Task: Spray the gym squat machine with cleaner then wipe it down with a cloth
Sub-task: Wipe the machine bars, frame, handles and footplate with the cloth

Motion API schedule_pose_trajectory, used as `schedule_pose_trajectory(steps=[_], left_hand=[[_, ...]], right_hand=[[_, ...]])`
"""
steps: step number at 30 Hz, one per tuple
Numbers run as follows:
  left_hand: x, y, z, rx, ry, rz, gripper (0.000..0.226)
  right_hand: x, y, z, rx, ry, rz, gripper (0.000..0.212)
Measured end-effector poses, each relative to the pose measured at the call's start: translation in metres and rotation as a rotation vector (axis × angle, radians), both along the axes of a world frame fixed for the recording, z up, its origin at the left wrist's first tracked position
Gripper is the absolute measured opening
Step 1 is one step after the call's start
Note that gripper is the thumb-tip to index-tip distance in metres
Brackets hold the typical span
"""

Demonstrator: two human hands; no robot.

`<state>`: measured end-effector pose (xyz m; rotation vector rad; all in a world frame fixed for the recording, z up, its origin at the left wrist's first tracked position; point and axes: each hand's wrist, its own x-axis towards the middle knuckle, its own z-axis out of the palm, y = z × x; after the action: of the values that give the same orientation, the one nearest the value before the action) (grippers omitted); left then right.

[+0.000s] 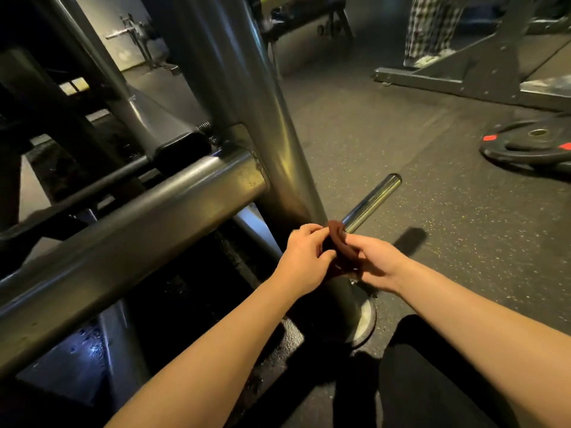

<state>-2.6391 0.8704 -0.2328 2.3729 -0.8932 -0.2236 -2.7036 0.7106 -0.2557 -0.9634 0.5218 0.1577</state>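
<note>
You've got both hands together low in front of you, bunched on the cloth (337,242). Your left hand (304,257) has its fingers curled over the near edge, and your right hand (380,264) pinches the other side. The dark cloth is folded into a small wad between them, so neither hand is free. No spray bottle is in view.

Here's what matters: the squat machine (92,257) sits ahead and to your left, and the cloth hangs just in front of its upright post (287,162). It's close enough that I can't tell whether fabric is touching metal. That post leans, and its long axis runs from the foot plate (367,315) on the floor (432,211) by your knee, up and away toward the top left. The chrome peg (372,199) sticks out from behind the cloth and points away to your upper right. The cross tube (185,193) joins the post higher up and stretches off to your left.

So the left hand sits on the post and tube side, and the right hand is nearer the peg. I'd guess the wipe starts right here, along whichever axis you pick. The weight plates (531,146) lie well off to the right, out of your way.
</note>
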Motion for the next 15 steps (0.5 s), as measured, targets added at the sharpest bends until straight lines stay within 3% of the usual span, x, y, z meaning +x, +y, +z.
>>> schedule_pose_trajectory(steps=[3,7,9,12,15], left_hand=[[0.004,0.004,0.019,-0.008,-0.097,0.035,0.051],[0.007,0.019,0.037,-0.104,-0.372,0.132,0.036],[0.007,0.027,0.049,-0.163,-0.576,0.125,0.025],[0.013,0.036,0.065,-0.198,-0.89,0.114,0.019],[0.018,0.044,0.087,-0.111,-0.994,0.295,0.031]], right_hand=[[0.014,0.005,0.015,-0.122,-0.087,-0.199,0.026],[0.03,0.022,0.027,-0.696,-0.353,-0.406,0.022],[0.042,0.035,0.016,-0.894,-0.445,-0.307,0.035],[0.055,0.056,-0.019,-1.102,-0.387,-0.168,0.069],[0.045,0.063,-0.053,-1.194,-0.27,-0.142,0.075]])
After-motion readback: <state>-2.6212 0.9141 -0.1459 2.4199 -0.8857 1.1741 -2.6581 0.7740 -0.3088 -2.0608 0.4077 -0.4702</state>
